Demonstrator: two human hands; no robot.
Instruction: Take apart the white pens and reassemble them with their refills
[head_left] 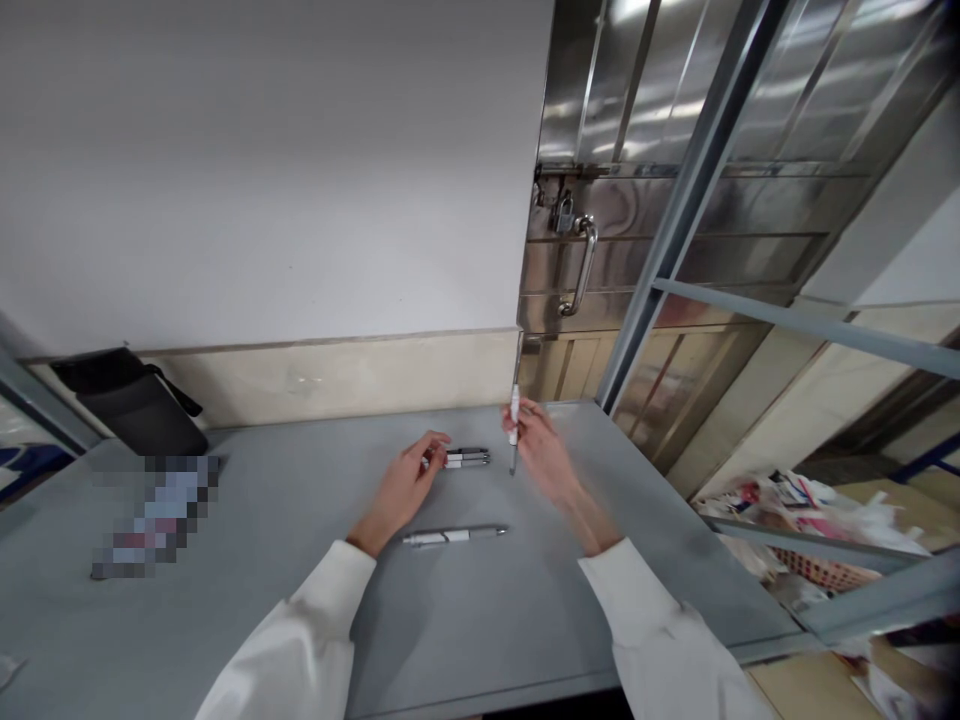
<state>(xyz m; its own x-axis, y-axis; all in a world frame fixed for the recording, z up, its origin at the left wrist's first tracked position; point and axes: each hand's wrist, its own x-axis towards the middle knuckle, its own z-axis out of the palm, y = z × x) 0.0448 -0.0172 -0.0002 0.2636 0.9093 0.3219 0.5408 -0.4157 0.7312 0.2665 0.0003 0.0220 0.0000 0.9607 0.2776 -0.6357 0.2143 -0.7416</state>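
Your right hand has its fingers clamped on a white pen over the grey table. Your left hand is at the grouped pens; whether its fingers grip, I cannot tell. Below right, plastic bags are piled atop a lattice basket.

Two bare hands work over a grey table. The right hand grips a white pen in its fingers. The left hand has its fingertips at the ends of the paired pens, lying between the hands. A single pen lies nearer the body than either hand. Beyond the right hand: a metal door.
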